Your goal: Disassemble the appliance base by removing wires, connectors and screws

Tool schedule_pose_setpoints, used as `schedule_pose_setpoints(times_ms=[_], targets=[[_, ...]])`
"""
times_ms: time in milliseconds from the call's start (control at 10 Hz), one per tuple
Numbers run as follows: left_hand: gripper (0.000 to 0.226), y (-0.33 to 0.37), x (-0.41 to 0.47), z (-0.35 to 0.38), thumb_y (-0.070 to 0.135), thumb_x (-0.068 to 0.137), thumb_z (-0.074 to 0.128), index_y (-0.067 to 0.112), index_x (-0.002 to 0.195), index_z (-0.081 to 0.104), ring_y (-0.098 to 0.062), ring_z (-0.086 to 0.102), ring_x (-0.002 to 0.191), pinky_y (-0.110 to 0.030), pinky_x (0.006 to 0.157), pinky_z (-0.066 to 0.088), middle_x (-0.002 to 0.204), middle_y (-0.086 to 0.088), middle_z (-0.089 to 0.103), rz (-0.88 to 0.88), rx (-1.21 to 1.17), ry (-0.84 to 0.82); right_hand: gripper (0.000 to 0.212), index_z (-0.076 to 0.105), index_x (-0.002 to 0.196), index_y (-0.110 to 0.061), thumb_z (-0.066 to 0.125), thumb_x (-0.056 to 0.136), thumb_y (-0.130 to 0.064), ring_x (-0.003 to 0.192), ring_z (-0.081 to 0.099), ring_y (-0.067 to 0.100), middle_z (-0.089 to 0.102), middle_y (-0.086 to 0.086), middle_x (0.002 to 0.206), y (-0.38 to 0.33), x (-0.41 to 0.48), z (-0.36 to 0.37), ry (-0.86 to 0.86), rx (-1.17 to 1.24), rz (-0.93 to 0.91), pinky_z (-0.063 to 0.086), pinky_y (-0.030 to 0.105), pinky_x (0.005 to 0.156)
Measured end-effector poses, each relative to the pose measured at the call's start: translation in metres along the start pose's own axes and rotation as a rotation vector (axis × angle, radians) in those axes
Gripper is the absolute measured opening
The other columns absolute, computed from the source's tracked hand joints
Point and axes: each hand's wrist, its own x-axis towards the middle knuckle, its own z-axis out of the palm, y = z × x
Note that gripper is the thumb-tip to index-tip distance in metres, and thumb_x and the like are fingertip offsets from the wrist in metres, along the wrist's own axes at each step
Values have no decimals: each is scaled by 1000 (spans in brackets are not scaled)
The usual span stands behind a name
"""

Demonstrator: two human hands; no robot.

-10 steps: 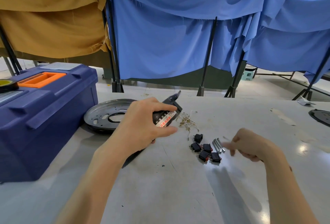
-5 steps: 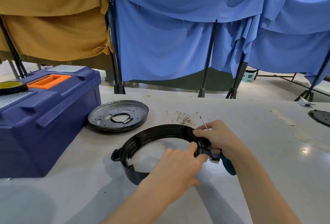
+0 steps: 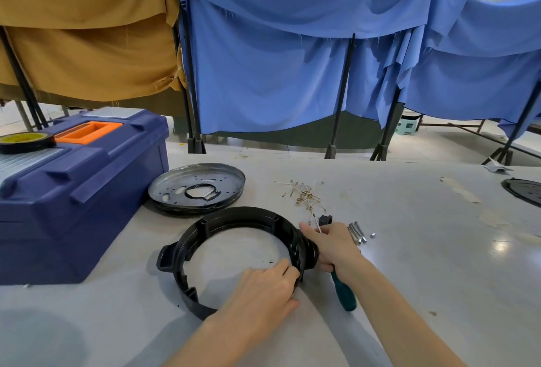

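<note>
A black plastic ring, the appliance base, lies flat on the grey table. My left hand grips its near right rim, fingers curled over the edge. My right hand is wrapped round a green-handled screwdriver and presses against the outer right side of the ring. The screwdriver's thin shaft sticks up past my fingers. A round metal plate lies behind the ring. Loose pale wires, a small black connector and a few silver screws lie to the right.
A large blue toolbox with an orange handle fills the left side, a tape roll on its lid. Another dark round part sits at the table's far right edge. Blue and tan cloths hang on stands behind the table.
One second ago my left hand held a small black labelled part up and my right hovered by the connectors. Now both hands are on the black ring, and the right holds the screwdriver.
</note>
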Motion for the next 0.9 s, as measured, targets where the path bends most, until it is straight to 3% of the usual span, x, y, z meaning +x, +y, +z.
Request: schedule_pose_setpoints(times_ms=[100, 200, 300, 400, 600, 800, 900], targets=[[35, -4, -3, 3, 39, 99, 42, 18, 127, 42, -25, 53, 103, -30, 69, 27, 121, 1, 43, -10, -26, 25, 36, 38, 62, -12, 61, 90, -15, 34, 28, 16, 30, 2, 45, 2, 0, 3, 122, -40, -10, 23, 21, 41], [36, -6, -3, 5, 40, 99, 43, 19, 128, 42, -23, 52, 102, -29, 70, 28, 121, 2, 43, 0, -41, 46, 29, 40, 62, -13, 52, 87, -5, 49, 27, 18, 30, 5, 55, 3, -1, 5, 139, -82, -29, 24, 28, 51], [37, -9, -3, 7, 43, 97, 45, 23, 128, 43, -21, 52, 102, -28, 71, 29, 120, 5, 44, 2, -88, 88, 23, 59, 76, -13, 48, 89, 3, 65, 42, 22, 45, 7, 70, 5, -2, 7, 167, -127, -94, 36, 30, 60], [35, -11, -3, 9, 46, 97, 43, 27, 126, 47, -18, 52, 101, -27, 70, 30, 114, 8, 47, -3, -143, 144, 34, 64, 116, -3, 46, 89, 9, 96, 60, 25, 64, 10, 103, 5, -5, 10, 252, -170, -136, 49, 32, 85], [32, -16, -1, 10, 47, 95, 44, 30, 120, 56, -14, 52, 95, -25, 68, 29, 94, 12, 42, -10, -250, 203, 38, 65, 115, -1, 45, 86, 12, 102, 61, 22, 66, 12, 111, 12, -4, 13, 353, -265, -216, 48, 28, 88], [51, -22, 0, 8, 66, 87, 46, 30, 118, 60, -10, 52, 99, -24, 75, 36, 105, 11, 56, -33, -387, 177, 28, 68, 112, -4, 49, 91, 1, 102, 60, 20, 66, 11, 113, 15, -1, 14, 375, -290, -240, 45, 24, 85], [45, -26, -2, 4, 65, 88, 45, 31, 110, 65, -7, 53, 95, -25, 80, 41, 104, 13, 61, -65, -517, 195, 27, 70, 109, -5, 49, 92, -2, 99, 62, 20, 68, 9, 108, 13, -7, 14, 411, -322, -230, 46, 25, 83]])
